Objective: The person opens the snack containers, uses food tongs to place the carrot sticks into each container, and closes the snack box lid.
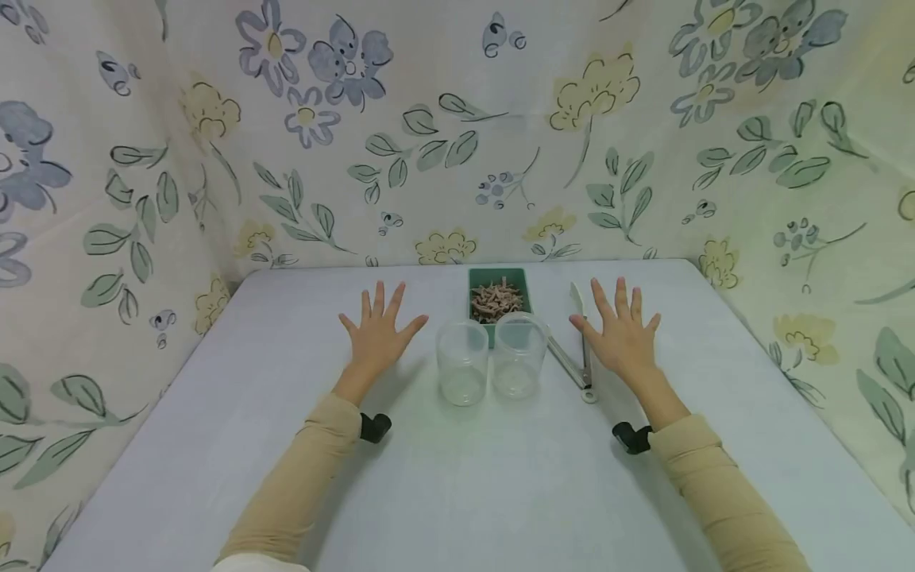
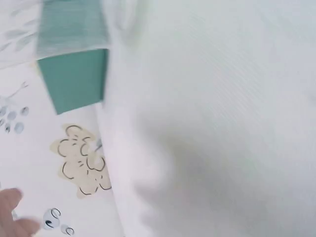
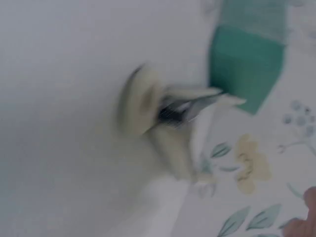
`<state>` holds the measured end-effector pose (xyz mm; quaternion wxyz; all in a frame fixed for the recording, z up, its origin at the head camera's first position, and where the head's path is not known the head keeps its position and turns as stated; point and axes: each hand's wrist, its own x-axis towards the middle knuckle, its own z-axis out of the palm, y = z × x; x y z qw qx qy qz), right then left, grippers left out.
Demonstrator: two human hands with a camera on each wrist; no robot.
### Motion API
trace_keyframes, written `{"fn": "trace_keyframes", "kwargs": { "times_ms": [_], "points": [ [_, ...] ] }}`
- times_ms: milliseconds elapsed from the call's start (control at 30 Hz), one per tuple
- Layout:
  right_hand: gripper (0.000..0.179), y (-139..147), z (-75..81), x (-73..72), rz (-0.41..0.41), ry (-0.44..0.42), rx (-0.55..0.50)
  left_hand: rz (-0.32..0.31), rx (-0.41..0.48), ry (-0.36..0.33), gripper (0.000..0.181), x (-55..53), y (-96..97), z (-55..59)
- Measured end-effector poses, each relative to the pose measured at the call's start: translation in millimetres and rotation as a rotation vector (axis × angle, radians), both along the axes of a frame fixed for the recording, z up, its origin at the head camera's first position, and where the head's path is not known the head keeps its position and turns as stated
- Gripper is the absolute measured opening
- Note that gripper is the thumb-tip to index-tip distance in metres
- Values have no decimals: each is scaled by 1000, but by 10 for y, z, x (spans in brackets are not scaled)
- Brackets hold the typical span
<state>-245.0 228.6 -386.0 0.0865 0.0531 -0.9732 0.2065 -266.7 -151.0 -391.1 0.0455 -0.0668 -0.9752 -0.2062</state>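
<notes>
My left hand (image 1: 375, 340) hovers over the table with its fingers spread, left of two clear plastic cups. The left cup (image 1: 462, 373) and the right cup (image 1: 518, 365) stand upright side by side. Just behind them is a green rectangular container (image 1: 498, 276) filled with brownish strips (image 1: 498, 302). Spread wide too, my right hand (image 1: 623, 338) is beside a pair of tongs (image 1: 572, 367), which lie with their arms apart and their ring end toward me. Neither hand holds anything. In the right wrist view the tongs (image 3: 173, 113) are blurred, with the green container (image 3: 244, 64) beyond.
A pale cloth covers the table (image 1: 457, 485). Floral fabric (image 1: 443, 159) hangs behind it and along both sides. Each wrist carries a black camera mount, the left one (image 1: 375, 427) and the right one (image 1: 632, 438) both facing inward.
</notes>
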Motion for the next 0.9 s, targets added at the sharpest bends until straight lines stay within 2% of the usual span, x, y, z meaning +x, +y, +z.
{"fn": "trace_keyframes", "kwargs": {
  "times_ms": [67, 133, 167, 233, 300, 367, 433, 500, 567, 633, 733, 800, 900],
  "points": [
    [80, -53, 78, 59, 34, -28, -221, -74, 274, -101, 76, 24, -25, 12],
    [76, -125, 169, 132, 79, -51, -455, -197, 519, -199, 73, 49, -49, 8],
    [73, -165, 213, 171, 105, -60, -564, -262, 604, -244, 73, 66, -54, 4],
    [67, -253, 283, 243, 160, -66, -748, -400, 715, -317, 77, 96, -53, -18],
    [63, -348, 329, 291, 239, -68, -918, -523, 782, -363, 87, 114, -31, -58],
    [61, -443, 368, 329, 315, -77, -1037, -592, 824, -413, 100, 140, 17, -88],
    [61, -532, 391, 351, 367, -86, -1097, -630, 850, -468, 108, 157, 83, -129],
    [62, -612, 404, 364, 401, -94, -1106, -627, 836, -504, 107, 174, 160, -168],
    [62, -681, 411, 370, 426, -97, -1095, -587, 798, -507, 103, 193, 236, -202],
    [62, -737, 412, 370, 440, -110, -1094, -527, 771, -480, 95, 210, 301, -231],
    [60, -787, 419, 403, 439, -147, -1061, -425, 776, -430, 82, 250, 360, -248],
    [58, -810, 420, 438, 433, -174, -1031, -388, 805, -399, 77, 291, 384, -235],
    [55, -860, 427, 476, 445, -191, -976, -354, 812, -327, 73, 373, 415, -143]
  ]
}}
